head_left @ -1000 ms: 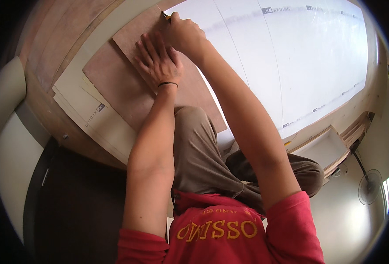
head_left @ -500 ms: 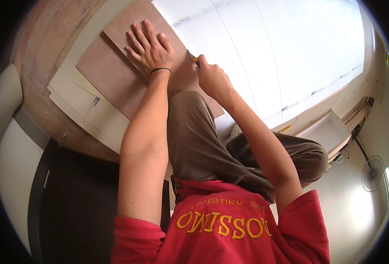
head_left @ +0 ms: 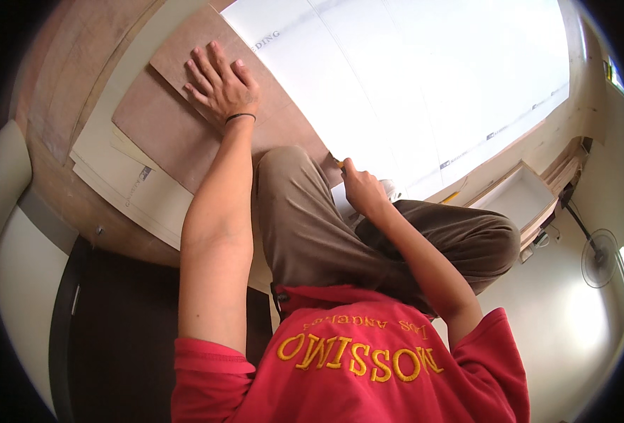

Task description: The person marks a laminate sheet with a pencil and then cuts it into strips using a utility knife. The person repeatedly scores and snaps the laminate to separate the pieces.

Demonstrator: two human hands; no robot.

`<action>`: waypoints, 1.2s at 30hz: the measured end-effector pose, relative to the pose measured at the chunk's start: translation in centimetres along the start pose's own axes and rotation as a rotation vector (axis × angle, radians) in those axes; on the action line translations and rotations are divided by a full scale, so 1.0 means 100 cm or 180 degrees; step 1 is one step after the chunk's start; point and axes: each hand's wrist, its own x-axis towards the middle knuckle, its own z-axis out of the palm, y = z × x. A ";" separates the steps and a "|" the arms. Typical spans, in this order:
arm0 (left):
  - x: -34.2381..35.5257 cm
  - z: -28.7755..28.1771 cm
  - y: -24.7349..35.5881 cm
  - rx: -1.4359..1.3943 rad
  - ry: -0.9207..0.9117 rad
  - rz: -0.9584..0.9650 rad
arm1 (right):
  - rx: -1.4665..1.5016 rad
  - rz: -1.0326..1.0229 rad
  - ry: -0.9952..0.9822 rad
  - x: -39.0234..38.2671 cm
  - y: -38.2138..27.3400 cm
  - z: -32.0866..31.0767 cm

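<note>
right hand (head_left: 363, 190) | knife (head_left: 338, 163) drawn down sheet edge, now near knee

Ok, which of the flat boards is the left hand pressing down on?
The brown plywood strip beside the big white sheet; the left hand lies flat on it, unlike the wider brown board underneath.

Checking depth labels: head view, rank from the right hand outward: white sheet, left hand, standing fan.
Measured from the right hand:
1. White sheet: right at the fingertips, its near edge beside the hand.
2. Left hand: up and to the left, flat on the brown board.
3. Standing fan: far right, on the floor.
</note>
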 end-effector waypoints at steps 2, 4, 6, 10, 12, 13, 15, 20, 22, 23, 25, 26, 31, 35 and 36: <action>0.000 0.003 -0.002 0.0003 0.0079 0.0021 | -0.0110 -0.0051 0.0029 0.006 -0.003 -0.007; -0.002 0.001 -0.004 0.0138 0.0070 0.0019 | 0.0062 0.0088 0.0083 -0.007 -0.012 -0.021; -0.001 -0.004 -0.008 0.0312 0.0027 0.0030 | 0.0213 0.0075 0.0279 -0.010 -0.037 -0.046; 0.000 0.000 -0.004 0.0286 0.0050 0.0001 | 0.0433 -0.0370 0.0841 0.052 -0.097 -0.090; 0.001 0.000 0.002 0.0242 0.0036 -0.0020 | 0.0509 -0.0774 0.1156 0.097 -0.124 -0.107; 0.002 -0.002 0.002 0.0320 0.0026 -0.0027 | 0.0552 -0.1031 0.1296 0.119 -0.138 -0.114; 0.002 -0.003 0.001 0.0457 -0.0036 -0.0035 | 0.0727 -0.1327 0.1548 0.154 -0.161 -0.126; 0.004 -0.012 0.001 0.0723 -0.0217 -0.0077 | 0.0719 -0.1262 0.1347 0.188 -0.200 -0.143; 0.004 -0.013 0.003 0.0787 -0.0212 -0.0094 | 0.0597 -0.1289 0.1299 0.197 -0.205 -0.144; 0.004 -0.013 0.003 0.0782 -0.0214 -0.0098 | 0.0536 -0.1276 0.1301 0.200 -0.206 -0.144; 0.003 -0.012 0.002 0.0770 -0.0220 -0.0106 | 0.0441 -0.1276 0.1315 0.202 -0.209 -0.144; 0.002 -0.012 0.001 0.0754 -0.0213 -0.0100 | 0.0408 -0.1290 0.1326 0.202 -0.211 -0.145; 0.001 -0.006 -0.001 0.0631 -0.0190 -0.0079 | 0.0219 -0.1118 0.1377 0.208 -0.219 -0.146; -0.003 -0.004 -0.005 0.0424 -0.0163 -0.0046 | 0.0240 -0.0968 0.1316 0.209 -0.221 -0.139; -0.003 -0.003 -0.006 0.0426 -0.0161 -0.0044 | 0.0265 -0.0922 0.1287 0.207 -0.219 -0.136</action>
